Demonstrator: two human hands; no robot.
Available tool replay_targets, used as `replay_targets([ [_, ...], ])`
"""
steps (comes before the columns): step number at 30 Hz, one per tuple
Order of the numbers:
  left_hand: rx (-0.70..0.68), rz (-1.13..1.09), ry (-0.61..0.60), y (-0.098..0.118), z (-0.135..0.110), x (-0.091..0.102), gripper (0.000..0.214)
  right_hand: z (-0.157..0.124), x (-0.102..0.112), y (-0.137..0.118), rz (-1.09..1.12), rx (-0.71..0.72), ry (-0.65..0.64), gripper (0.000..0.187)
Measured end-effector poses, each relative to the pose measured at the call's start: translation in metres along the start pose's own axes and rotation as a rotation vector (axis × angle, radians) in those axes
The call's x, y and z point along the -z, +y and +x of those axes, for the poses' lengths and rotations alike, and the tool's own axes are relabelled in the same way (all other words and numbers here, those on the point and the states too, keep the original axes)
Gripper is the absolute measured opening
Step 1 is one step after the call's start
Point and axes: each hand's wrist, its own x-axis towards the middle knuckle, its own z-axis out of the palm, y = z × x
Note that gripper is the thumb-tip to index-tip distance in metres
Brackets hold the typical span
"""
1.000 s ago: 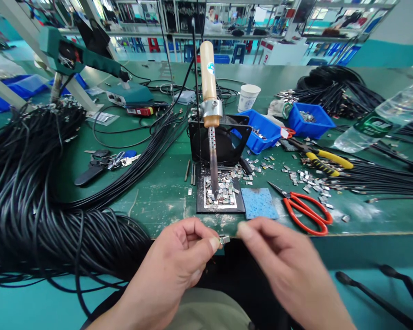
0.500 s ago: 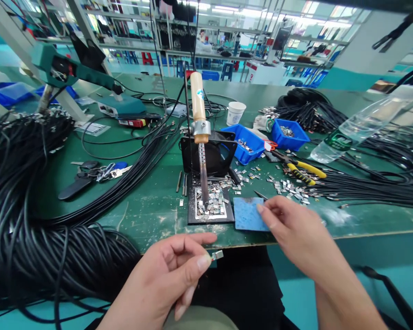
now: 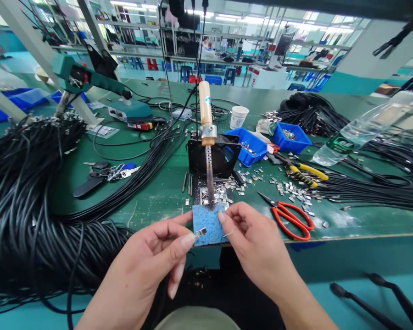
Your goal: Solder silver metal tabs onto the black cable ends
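Note:
My left hand (image 3: 147, 261) pinches a small metal connector (image 3: 202, 232) between thumb and index finger, in front of the sponge. A blue sponge (image 3: 209, 219) is gripped by my right hand (image 3: 256, 243) at its right edge. The sponge's top edge meets the tip of an upright, wooden-handled soldering iron (image 3: 209, 169), clamped pointing down. A short thin strand shows near my right fingertips; its kind is unclear. Behind the sponge, small metal connector pieces (image 3: 216, 195) lie on a dark plate, which the sponge partly covers.
Red-handled scissors (image 3: 292, 220) and yellow-handled pliers (image 3: 306, 173) lie to the right. Blue bins (image 3: 251, 153) hold small parts. A fan (image 3: 223, 156) stands behind the iron. Black cable bundles (image 3: 55, 256) fill the left side. A water bottle (image 3: 354, 137) lies tilted at right.
My right hand has moved left with the sponge, bringing it from beside the plate to the iron's tip. The scissors now show fully. My left hand with the connector shifted slightly left and up.

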Motion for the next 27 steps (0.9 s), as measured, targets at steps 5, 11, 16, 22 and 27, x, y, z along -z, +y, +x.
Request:
replay_targets([
  [5,0.034,-0.011,-0.021,-0.003,-0.005,0.001,0.026,-0.012,0.002,-0.005,-0.030,0.007,0.018,0.026],
  [11,0.036,-0.002,-0.007,-0.006,-0.003,0.000,0.027,-0.013,0.001,-0.009,-0.045,0.008,0.035,0.026],
  [16,0.012,0.018,-0.010,-0.009,0.005,-0.002,0.028,-0.011,0.004,-0.002,-0.016,-0.004,-0.014,0.028],
  [22,0.079,-0.032,-0.065,-0.011,0.008,-0.006,0.027,-0.005,0.051,0.027,-0.135,-0.152,0.201,0.029],
  [27,0.103,-0.076,-0.111,-0.007,0.011,-0.015,0.027,-0.016,0.048,0.015,-0.067,-0.106,0.244,0.027],
])
